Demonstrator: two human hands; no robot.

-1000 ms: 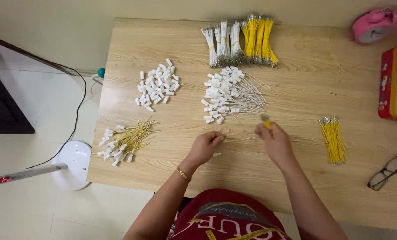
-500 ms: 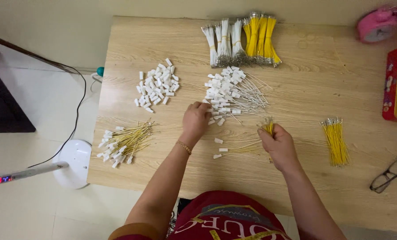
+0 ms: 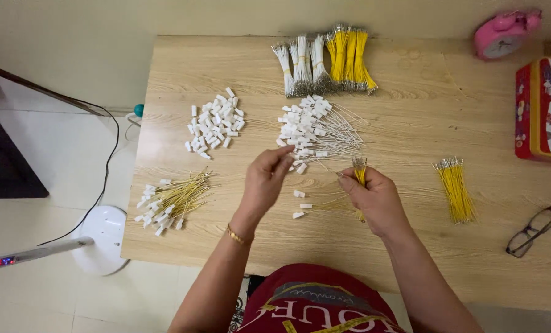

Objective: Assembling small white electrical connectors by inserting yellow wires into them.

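The right hand (image 3: 377,197) had its fingers clamped on a small bunch of yellow wires (image 3: 360,171). The left hand (image 3: 266,179) reached with fingers loosely together toward the pile of white-tipped wires (image 3: 312,129), which lay on the worktop (image 3: 411,123) just beyond its fingertips.

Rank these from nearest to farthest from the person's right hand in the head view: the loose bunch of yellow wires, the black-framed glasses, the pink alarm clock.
Measured from the right hand:
1. Loose bunch of short yellow wires, lying on the wooden table just to the hand's right.
2. Black-framed glasses, farther right, near the table's right edge.
3. Round pink alarm clock, at the far right corner of the table.
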